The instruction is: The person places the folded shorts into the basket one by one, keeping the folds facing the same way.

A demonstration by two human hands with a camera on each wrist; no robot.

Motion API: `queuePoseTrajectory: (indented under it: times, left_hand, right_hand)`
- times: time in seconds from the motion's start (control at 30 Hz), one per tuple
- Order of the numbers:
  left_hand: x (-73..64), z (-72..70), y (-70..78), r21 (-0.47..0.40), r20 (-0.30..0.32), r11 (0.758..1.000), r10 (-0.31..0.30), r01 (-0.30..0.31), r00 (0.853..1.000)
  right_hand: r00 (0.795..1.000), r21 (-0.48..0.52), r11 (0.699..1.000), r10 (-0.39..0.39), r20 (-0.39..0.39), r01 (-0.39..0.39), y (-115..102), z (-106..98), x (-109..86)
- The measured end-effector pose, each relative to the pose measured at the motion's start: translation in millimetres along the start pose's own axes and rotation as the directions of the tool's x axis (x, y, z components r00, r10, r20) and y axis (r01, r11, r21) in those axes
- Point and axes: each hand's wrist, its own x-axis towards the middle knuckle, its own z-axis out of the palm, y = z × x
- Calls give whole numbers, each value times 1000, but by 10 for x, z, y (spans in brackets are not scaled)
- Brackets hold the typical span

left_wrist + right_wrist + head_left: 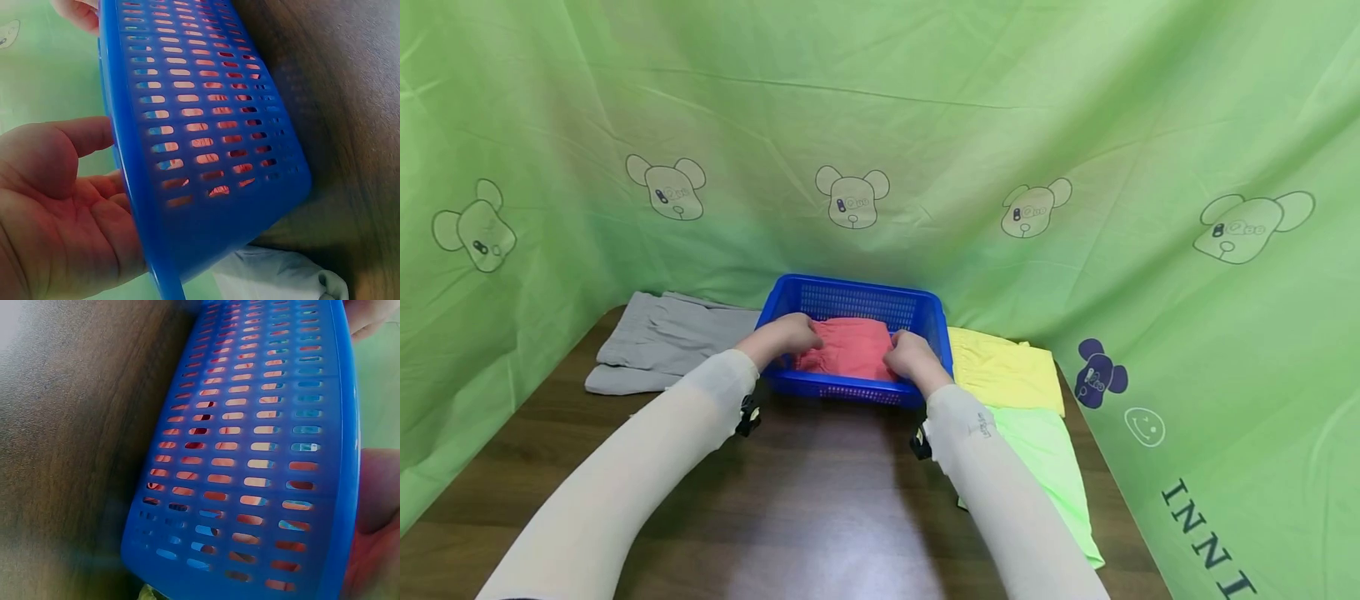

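Observation:
A folded red garment (852,346) lies in a blue plastic basket (853,386) with slotted walls. My left hand (795,334) reaches over the near left rim and grips the garment's left edge. At its right edge, my right hand (913,354) pinches the cloth with curled fingers. In the left wrist view, the left hand (62,212) has its thumb and fingers passing behind the basket's rim, and the fingertips are hidden. Behind the rim in the right wrist view, only part of the right hand (375,531) shows. Red cloth is visible through the slots in both wrist views.
Grey folded pants (673,337) lie left of the basket. To the right are a folded yellow garment (1007,367) and a light green one (1045,458), partly under the right forearm. A green curtain (880,108) with bear prints surrounds the brown wooden table (820,483).

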Motion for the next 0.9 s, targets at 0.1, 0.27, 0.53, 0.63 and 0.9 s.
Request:
queuePoseTrajectory:
  times: [0.1, 0.27, 0.53, 0.63, 0.9]
  left_hand:
    - [-4, -5, -40, 6, -18, 999, 36, -35, 999]
    - [-57, -22, -110, 19, -89, 985, 172, -171, 981]
    - [-98, 62, -89, 34, -266, 963, 268, -269, 926]
    - [-160, 102, -54, 28, -298, 949, 307, -313, 904]
    - [-377, 158, 16, 38, -329, 920, 381, -391, 864]
  right_hand:
    - [1000, 7, 1000, -7, 10, 7, 2, -10, -25]
    - [1000, 14, 999, -32, -1, 32, 4, -15, -63]
    - [996, 29, 997, -76, -49, 78, 8, -61, -157]
    - [993, 27, 995, -96, -73, 98, 34, -65, -188]
    - [980, 52, 987, -141, -138, 149, 62, -17, -267]
